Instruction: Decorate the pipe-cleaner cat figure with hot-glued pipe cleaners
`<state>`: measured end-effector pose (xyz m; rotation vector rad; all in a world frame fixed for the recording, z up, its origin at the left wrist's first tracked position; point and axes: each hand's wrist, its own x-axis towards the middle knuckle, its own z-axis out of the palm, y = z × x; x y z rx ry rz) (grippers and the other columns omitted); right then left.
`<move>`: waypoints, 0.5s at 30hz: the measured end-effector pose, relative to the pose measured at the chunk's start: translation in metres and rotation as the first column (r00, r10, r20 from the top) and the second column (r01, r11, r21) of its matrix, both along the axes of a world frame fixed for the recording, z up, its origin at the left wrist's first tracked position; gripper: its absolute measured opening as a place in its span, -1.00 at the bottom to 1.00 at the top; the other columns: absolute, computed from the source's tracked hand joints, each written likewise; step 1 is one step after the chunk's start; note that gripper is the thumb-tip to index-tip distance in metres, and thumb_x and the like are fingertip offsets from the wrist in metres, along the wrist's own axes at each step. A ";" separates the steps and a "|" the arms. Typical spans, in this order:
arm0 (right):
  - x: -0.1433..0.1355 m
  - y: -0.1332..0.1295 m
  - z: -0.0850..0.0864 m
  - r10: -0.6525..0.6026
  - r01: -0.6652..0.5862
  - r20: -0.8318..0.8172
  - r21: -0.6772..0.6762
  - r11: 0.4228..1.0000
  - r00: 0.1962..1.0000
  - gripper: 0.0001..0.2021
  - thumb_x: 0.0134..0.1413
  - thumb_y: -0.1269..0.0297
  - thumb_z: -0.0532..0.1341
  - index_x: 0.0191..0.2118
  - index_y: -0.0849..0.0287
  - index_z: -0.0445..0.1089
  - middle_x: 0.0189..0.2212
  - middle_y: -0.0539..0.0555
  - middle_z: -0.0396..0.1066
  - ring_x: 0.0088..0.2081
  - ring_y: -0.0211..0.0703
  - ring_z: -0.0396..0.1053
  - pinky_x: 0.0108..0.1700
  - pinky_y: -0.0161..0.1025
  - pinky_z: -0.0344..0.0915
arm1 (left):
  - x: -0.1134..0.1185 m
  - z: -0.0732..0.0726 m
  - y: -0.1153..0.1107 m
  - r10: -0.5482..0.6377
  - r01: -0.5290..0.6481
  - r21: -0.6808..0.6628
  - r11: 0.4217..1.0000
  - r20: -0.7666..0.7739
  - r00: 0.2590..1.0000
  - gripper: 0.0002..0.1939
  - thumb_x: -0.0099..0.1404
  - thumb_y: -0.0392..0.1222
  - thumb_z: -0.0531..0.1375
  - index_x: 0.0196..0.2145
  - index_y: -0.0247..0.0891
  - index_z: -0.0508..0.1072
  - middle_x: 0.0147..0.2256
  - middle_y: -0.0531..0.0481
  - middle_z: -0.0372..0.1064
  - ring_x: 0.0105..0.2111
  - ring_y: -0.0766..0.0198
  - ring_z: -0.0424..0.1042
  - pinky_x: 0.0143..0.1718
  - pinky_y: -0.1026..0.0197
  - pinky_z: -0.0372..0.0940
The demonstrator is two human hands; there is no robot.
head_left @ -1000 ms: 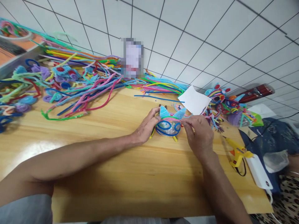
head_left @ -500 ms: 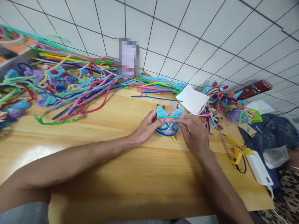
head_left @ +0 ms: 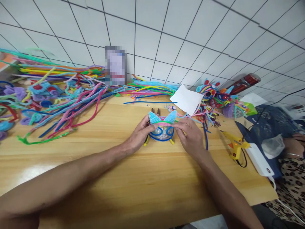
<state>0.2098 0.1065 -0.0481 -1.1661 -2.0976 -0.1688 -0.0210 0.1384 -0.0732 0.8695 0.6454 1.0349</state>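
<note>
Between my two hands is a pipe-cleaner animal face with a clear, shiny body, blue loops in front and two light-blue ridged ears on top. My left hand grips its left side, thumb on the front. Fingertips of my right hand pinch the right end of the pink pipe cleaner that runs across below the ears. A green strip lies just above the pink one. Yellow ends show under the face and two dark tips stick out behind it; I cannot tell what they belong to.
Pipe cleaners in many colours are heaped at the left and along the tiled wall. White paper, finished pipe-cleaner figures and a red flask stand back right. A yellow glue gun adjoins a white power strip. Another person sits far right.
The camera view has swung, so the scene sits further left in the picture. Both hands keep hold of the face, and the right fingers still pinch at its right edge.
</note>
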 end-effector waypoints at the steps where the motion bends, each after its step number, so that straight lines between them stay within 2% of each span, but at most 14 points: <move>1: 0.000 -0.001 -0.001 0.003 -0.003 -0.007 -0.007 1.000 1.000 -0.75 0.42 0.44 0.21 -0.04 -0.01 0.62 -0.21 0.10 0.60 -0.12 -0.04 0.56 -0.02 -0.02 0.53 | 0.000 0.000 0.000 0.002 -0.002 -0.008 1.000 0.004 1.000 -0.57 0.21 -0.07 0.44 0.01 -0.18 0.56 0.01 -0.03 0.60 0.14 0.01 0.46 0.20 0.06 0.30; 4: 0.000 -0.001 -0.003 0.024 -0.024 -0.017 -0.017 1.000 1.000 -0.73 0.42 0.46 0.20 -0.03 -0.01 0.63 -0.20 0.10 0.61 -0.12 -0.05 0.56 0.01 -0.01 0.52 | 0.000 -0.002 -0.001 0.005 -0.005 -0.024 1.000 0.008 1.000 -0.54 0.20 -0.08 0.44 0.04 -0.19 0.55 0.04 -0.04 0.60 0.15 0.00 0.45 0.22 0.06 0.29; 11: -0.001 0.000 -0.003 0.064 -0.063 -0.020 0.024 0.998 0.998 -0.69 0.38 0.52 0.22 0.00 -0.02 0.62 -0.20 0.09 0.62 -0.14 -0.07 0.56 -0.08 -0.09 0.53 | -0.002 -0.004 -0.001 -0.020 0.020 -0.042 0.999 0.012 1.000 -0.51 0.25 -0.06 0.41 0.10 -0.19 0.53 0.11 -0.05 0.58 0.18 -0.01 0.45 0.22 0.05 0.27; 15: 0.000 0.000 -0.004 0.072 -0.071 -0.034 0.017 0.997 0.997 -0.66 0.36 0.54 0.24 0.03 -0.03 0.62 -0.16 0.09 0.63 -0.11 -0.06 0.57 -0.06 -0.09 0.53 | -0.003 -0.005 0.000 -0.018 0.018 -0.015 1.000 -0.005 1.000 -0.51 0.24 -0.04 0.41 0.09 -0.21 0.56 0.14 -0.07 0.57 0.21 -0.05 0.43 0.24 0.03 0.27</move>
